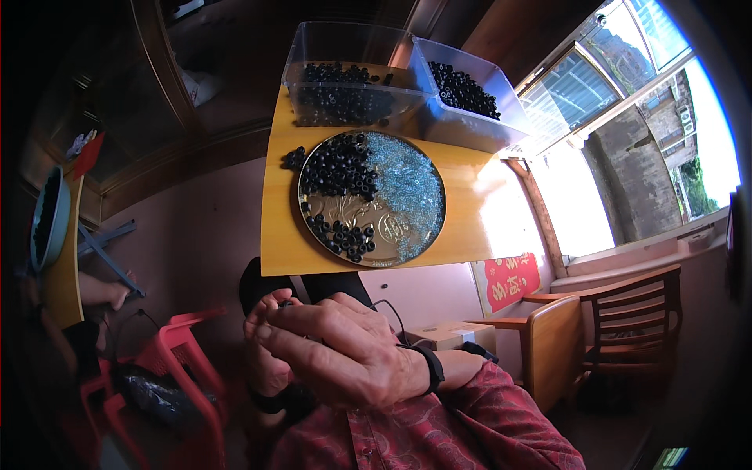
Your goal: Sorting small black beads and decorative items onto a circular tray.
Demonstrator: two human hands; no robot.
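My two hands meet in front of my body, just below the table's near edge. My left hand is largely covered by the other, its fingertips bent inward and closed. Across it lies my right hand, fingers pinched together. A small black bead shows between the fingertips; whatever else they pinch is hidden. Beyond them, a round golden tray holds black ring-shaped beads at its left, a smaller cluster near its front, and tiny light-blue beads on its right.
The tray stands on a yellow wooden table. Behind it are two clear plastic bins of black beads. Red plastic stools stand at left, a wooden chair and cardboard box at right. Another person's foot shows at far left.
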